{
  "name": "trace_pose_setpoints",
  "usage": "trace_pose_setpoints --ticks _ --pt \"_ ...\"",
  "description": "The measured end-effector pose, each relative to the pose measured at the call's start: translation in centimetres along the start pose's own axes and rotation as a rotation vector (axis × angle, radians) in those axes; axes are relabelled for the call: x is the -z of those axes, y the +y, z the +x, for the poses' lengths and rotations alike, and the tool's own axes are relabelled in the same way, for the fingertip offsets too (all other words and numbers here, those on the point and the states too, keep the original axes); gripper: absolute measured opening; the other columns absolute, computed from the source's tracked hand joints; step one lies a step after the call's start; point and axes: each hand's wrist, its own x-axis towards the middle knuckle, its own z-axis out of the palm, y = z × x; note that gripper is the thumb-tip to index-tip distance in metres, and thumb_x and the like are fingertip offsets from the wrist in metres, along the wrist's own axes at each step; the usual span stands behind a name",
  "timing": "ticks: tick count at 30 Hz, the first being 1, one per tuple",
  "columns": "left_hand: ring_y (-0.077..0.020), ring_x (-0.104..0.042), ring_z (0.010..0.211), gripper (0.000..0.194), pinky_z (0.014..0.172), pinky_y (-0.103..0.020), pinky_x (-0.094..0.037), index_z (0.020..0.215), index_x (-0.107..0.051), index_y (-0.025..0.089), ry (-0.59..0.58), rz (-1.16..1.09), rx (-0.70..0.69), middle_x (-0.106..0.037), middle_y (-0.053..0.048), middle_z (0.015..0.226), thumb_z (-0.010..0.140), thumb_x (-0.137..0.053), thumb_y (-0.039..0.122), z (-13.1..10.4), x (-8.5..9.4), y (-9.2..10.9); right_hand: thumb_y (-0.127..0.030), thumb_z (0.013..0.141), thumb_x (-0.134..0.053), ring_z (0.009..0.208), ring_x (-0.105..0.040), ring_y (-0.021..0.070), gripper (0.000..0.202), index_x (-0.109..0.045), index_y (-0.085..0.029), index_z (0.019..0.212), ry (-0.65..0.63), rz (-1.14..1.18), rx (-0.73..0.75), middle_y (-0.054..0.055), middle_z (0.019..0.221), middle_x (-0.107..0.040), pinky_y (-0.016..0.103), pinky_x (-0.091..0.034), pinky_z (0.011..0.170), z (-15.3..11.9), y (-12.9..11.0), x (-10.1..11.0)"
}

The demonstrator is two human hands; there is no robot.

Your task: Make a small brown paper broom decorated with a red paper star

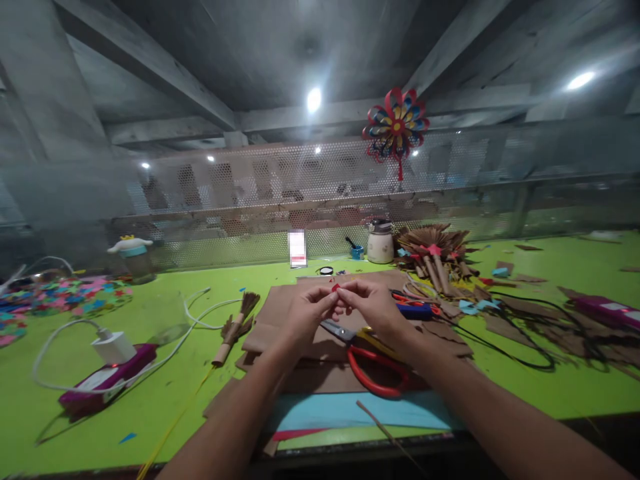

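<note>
Centrally, over brown paper [273, 307] inward of the desk's front edge [50, 440], a small red piece [336, 288] sits between left hand [311, 305] and right hand [371, 305], fingertips pinching it, neither nearer, its long axis indiscernible.

No readable text (anywhere visible).

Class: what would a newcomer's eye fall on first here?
Probably the big red, blue and yellow flower decoration, high and right of centre. Next, the bright green table below, where the bare left hand and right hand pinch a tiny red piece above red-handled metal scissors.
</note>
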Motion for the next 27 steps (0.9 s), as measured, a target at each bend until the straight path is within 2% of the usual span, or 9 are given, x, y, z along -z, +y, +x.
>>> trace_pose_setpoints --ticks 4,8,12,16,18,22,27 --pt "-0.0127 -0.057 0.063 0.021 0.057 -0.024 -0.041 0.075 -0.062 0.010 -0.008 -0.065 -0.009 -0.063 -0.006 0.069 0.070 -0.065 0.031 0.0 0.3 0.0 -0.033 0.064 -0.068 0.053 -0.051 0.0101 0.023 -0.065 -0.011 0.071 -0.034 0.059 -0.008 0.001 0.058 -0.061 0.024 -0.039 0.052 0.1 0.1 0.3" --pt "-0.0107 -0.054 0.060 0.019 0.056 -0.023 -0.040 0.072 -0.062 0.011 0.066 -0.003 -0.044 -0.060 -0.004 0.065 0.069 -0.065 0.029 0.0 0.4 -0.1 -0.026 0.064 -0.069 0.061 -0.054 0.0112 0.018 -0.066 -0.012 0.075 -0.090 0.119 -0.001 0.003 0.068 -0.064 0.026 -0.041 0.059 0.3 0.4 0.9" --pt "-0.0099 -0.053 0.058 0.018 0.057 -0.023 -0.040 0.072 -0.064 0.011 0.115 -0.002 -0.043 -0.060 -0.003 0.063 0.067 -0.066 0.029 0.2 0.6 -0.3 -0.020 0.058 -0.071 0.068 -0.056 0.0118 0.019 -0.067 -0.014 0.075 -0.085 0.154 -0.014 0.003 0.074 -0.066 0.026 -0.042 0.067 0.4 0.3 1.1" --pt "-0.0106 -0.054 0.060 0.021 0.060 -0.024 -0.041 0.074 -0.064 0.011 0.092 -0.073 0.018 -0.061 -0.004 0.066 0.065 -0.068 0.029 0.3 0.7 -0.5 -0.020 0.057 -0.071 0.071 -0.057 0.0126 0.021 -0.067 -0.016 0.077 -0.073 0.155 0.009 0.003 0.078 -0.066 0.028 -0.042 0.071 0.5 0.0 1.1" --pt "-0.0108 -0.054 0.062 0.021 0.061 -0.024 -0.041 0.075 -0.064 0.011 0.083 -0.069 0.011 -0.061 -0.004 0.067 0.066 -0.067 0.030 0.3 0.6 -0.6 -0.021 0.057 -0.070 0.071 -0.056 0.0126 0.023 -0.067 -0.015 0.079 -0.078 0.123 0.006 0.003 0.080 -0.066 0.027 -0.042 0.067 0.5 -0.1 1.1" --pt "-0.0115 -0.051 0.063 0.021 0.059 -0.024 -0.040 0.077 -0.065 0.013 0.100 0.143 -0.106 -0.059 -0.004 0.068 0.071 -0.062 0.033 0.1 0.3 -0.4 -0.024 0.062 -0.067 0.062 -0.051 0.0107 0.020 -0.068 -0.012 0.078 -0.120 -0.015 -0.050 0.003 0.072 -0.064 0.024 -0.038 0.057 0.6 0.0 1.5" --pt "-0.0122 -0.049 0.061 0.020 0.055 -0.023 -0.038 0.075 -0.065 0.015 0.142 0.396 -0.193 -0.058 -0.003 0.067 0.072 -0.060 0.034 -0.1 0.0 0.1 -0.025 0.063 -0.066 0.060 -0.048 0.0095 0.018 -0.067 -0.011 0.074 -0.137 -0.088 -0.080 0.001 0.066 -0.061 0.023 -0.036 0.056 0.6 0.1 2.0"
